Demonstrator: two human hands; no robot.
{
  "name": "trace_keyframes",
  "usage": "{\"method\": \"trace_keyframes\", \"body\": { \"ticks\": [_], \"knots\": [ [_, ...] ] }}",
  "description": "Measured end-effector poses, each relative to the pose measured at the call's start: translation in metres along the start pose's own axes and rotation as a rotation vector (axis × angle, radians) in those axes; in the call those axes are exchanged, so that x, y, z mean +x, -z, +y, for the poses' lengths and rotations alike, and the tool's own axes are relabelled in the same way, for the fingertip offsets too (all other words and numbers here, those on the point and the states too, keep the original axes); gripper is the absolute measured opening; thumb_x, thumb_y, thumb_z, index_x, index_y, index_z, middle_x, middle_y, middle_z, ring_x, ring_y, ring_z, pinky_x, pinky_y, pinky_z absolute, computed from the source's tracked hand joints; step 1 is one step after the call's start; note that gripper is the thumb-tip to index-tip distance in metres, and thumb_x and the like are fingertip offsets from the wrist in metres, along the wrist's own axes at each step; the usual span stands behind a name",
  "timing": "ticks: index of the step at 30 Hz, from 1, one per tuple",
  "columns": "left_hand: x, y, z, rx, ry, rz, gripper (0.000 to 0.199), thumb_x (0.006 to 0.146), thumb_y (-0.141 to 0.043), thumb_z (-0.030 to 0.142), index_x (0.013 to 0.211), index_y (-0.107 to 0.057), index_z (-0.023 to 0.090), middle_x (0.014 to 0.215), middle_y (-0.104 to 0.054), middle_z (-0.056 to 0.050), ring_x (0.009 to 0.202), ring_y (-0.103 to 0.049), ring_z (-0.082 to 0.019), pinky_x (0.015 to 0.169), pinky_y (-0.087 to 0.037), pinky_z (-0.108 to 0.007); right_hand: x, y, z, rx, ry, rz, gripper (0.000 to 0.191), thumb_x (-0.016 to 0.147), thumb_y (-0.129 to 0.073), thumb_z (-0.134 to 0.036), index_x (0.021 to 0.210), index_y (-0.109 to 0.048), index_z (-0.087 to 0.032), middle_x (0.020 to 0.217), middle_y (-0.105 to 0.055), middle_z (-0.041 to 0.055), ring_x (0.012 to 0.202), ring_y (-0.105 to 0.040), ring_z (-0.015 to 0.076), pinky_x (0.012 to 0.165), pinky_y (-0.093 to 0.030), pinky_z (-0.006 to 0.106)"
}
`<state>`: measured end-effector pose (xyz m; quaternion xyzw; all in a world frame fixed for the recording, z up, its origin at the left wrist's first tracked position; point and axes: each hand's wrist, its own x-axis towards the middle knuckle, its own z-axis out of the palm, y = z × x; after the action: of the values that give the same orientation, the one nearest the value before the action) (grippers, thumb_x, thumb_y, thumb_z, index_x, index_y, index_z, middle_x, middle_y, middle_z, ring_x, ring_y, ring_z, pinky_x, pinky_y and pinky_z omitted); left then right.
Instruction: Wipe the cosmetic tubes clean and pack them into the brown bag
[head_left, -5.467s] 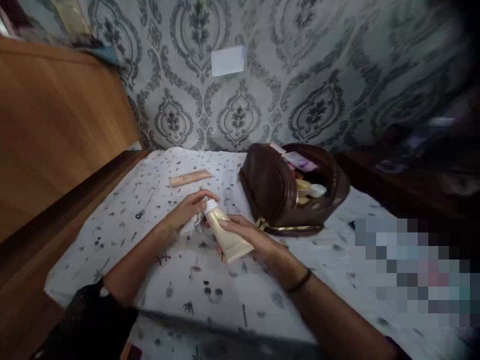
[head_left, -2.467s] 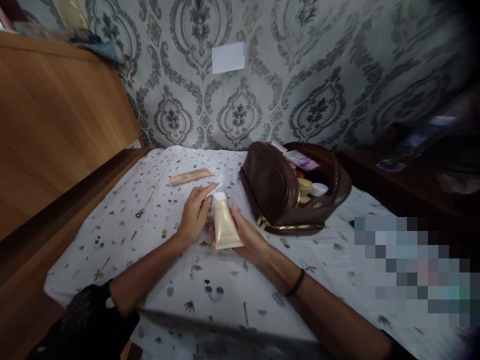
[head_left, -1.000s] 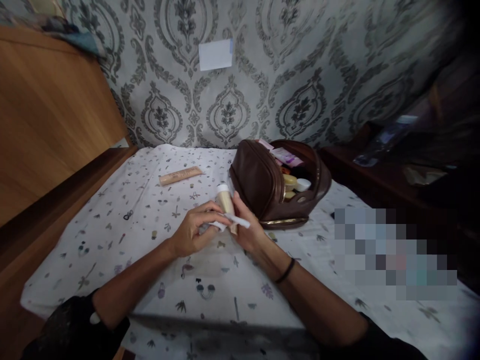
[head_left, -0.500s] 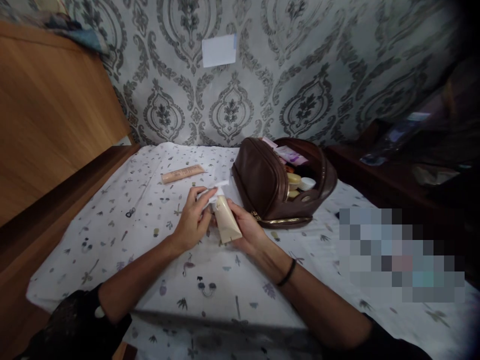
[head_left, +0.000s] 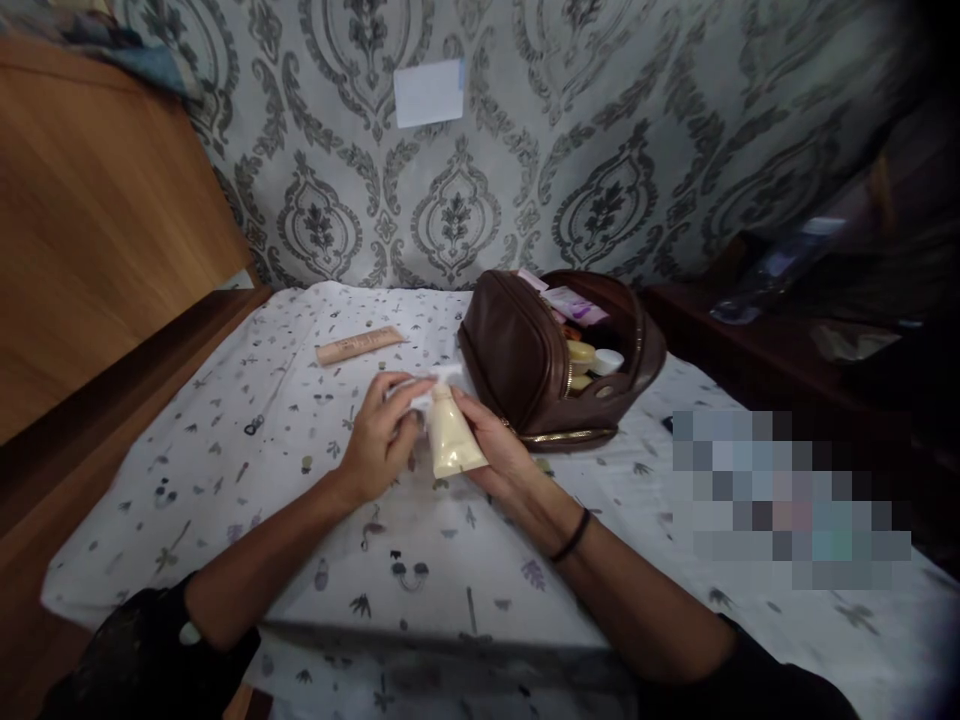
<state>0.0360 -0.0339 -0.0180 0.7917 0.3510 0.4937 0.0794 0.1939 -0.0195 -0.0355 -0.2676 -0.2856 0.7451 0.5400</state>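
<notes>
My right hand grips a pale yellow squeeze tube from its right side, with the flat crimped end toward me and the neck pointing away. At the neck, my left hand pinches a thin white tissue, its fingertips close against the tube. Part of the tissue is hidden behind the fingers and blurred. Beyond my left hand a peach-coloured tube lies flat on the patterned white cloth. Just past my right hand stands a brown cosmetic bag, unzipped.
Inside the bag are pink-and-white packets, a white lid and yellow-capped items. A wooden cabinet borders the left. A clear plastic bottle lies at the right, behind a blurred-out patch. Patterned wallpaper rises behind.
The tube has turned slightly in my right hand, so its broad face shows more. My left fingers have shifted a little at the neck with the tissue. The whole view has moved slightly.
</notes>
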Motion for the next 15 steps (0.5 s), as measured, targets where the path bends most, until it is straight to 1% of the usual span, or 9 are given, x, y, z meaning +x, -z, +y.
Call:
{"method": "trace_keyframes", "body": {
  "ticks": [2, 5, 7, 10, 11, 13, 15],
  "knots": [
    [0.002, 0.002, -0.005, 0.044, 0.080, 0.038, 0.040, 0.092, -0.045, 0.012, 0.128, -0.059, 0.021, 0.118, -0.052, -0.009, 0.115, -0.054, -0.021, 0.091, -0.052, -0.035, -0.003, -0.004, 0.001, 0.003, -0.018, 0.018, 0.026, 0.069, -0.083, -0.033, 0.085, -0.067, -0.019, 0.073, -0.067, -0.0036, 0.063, -0.058, 0.0112, 0.059, -0.046, 0.022],
    [0.003, 0.002, -0.007, 0.029, 0.062, -0.006, 0.043, 0.090, -0.043, 0.009, 0.128, -0.059, 0.021, 0.115, -0.052, -0.009, 0.113, -0.054, -0.020, 0.096, -0.049, -0.036, -0.003, -0.006, 0.003, -0.021, 0.005, 0.046, 0.025, 0.067, -0.083, -0.031, 0.082, -0.067, -0.020, 0.073, -0.067, -0.0039, 0.063, -0.057, 0.0115, 0.060, -0.046, 0.022],
    [0.002, 0.002, -0.005, -0.014, 0.007, -0.062, 0.044, 0.088, -0.042, 0.006, 0.125, -0.061, 0.021, 0.114, -0.053, -0.009, 0.107, -0.056, -0.019, 0.089, -0.051, -0.033, -0.001, -0.004, 0.003, -0.014, 0.029, 0.078, 0.027, 0.065, -0.084, -0.034, 0.078, -0.065, -0.021, 0.069, -0.065, -0.0043, 0.063, -0.057, 0.0121, 0.059, -0.046, 0.023],
    [0.000, 0.003, 0.004, -0.135, -0.112, -0.170, 0.045, 0.085, -0.042, 0.004, 0.119, -0.065, 0.022, 0.110, -0.056, -0.008, 0.092, -0.058, -0.016, 0.071, -0.050, -0.028, 0.002, -0.001, 0.000, -0.012, 0.042, 0.079, 0.035, 0.065, -0.084, -0.048, 0.075, -0.064, -0.020, 0.063, -0.061, -0.0040, 0.062, -0.056, 0.0133, 0.056, -0.045, 0.024],
    [0.000, 0.004, 0.007, -0.179, -0.138, -0.206, 0.044, 0.084, -0.043, 0.004, 0.116, -0.067, 0.022, 0.108, -0.057, -0.008, 0.090, -0.059, -0.016, 0.069, -0.050, -0.027, 0.002, 0.000, -0.001, -0.023, 0.049, 0.065, 0.038, 0.066, -0.082, -0.052, 0.075, -0.064, -0.020, 0.063, -0.060, -0.0038, 0.062, -0.056, 0.0132, 0.055, -0.045, 0.023],
    [0.000, 0.006, 0.011, -0.251, -0.148, -0.248, 0.041, 0.083, -0.044, 0.005, 0.111, -0.069, 0.022, 0.104, -0.059, -0.007, 0.089, -0.059, -0.017, 0.070, -0.050, -0.028, 0.000, 0.000, -0.003, -0.052, 0.049, 0.039, 0.042, 0.068, -0.080, -0.056, 0.077, -0.065, -0.019, 0.064, -0.061, -0.0032, 0.060, -0.055, 0.0121, 0.054, -0.044, 0.023],
    [0.001, 0.006, 0.012, -0.262, -0.107, -0.219, 0.039, 0.085, -0.045, 0.007, 0.111, -0.070, 0.021, 0.104, -0.058, -0.007, 0.092, -0.059, -0.017, 0.072, -0.050, -0.028, -0.001, -0.001, -0.004, -0.064, 0.031, 0.049, 0.040, 0.067, -0.083, -0.053, 0.079, -0.066, -0.018, 0.064, -0.062, -0.0033, 0.058, -0.054, 0.0111, 0.053, -0.043, 0.022]
  ]
}}
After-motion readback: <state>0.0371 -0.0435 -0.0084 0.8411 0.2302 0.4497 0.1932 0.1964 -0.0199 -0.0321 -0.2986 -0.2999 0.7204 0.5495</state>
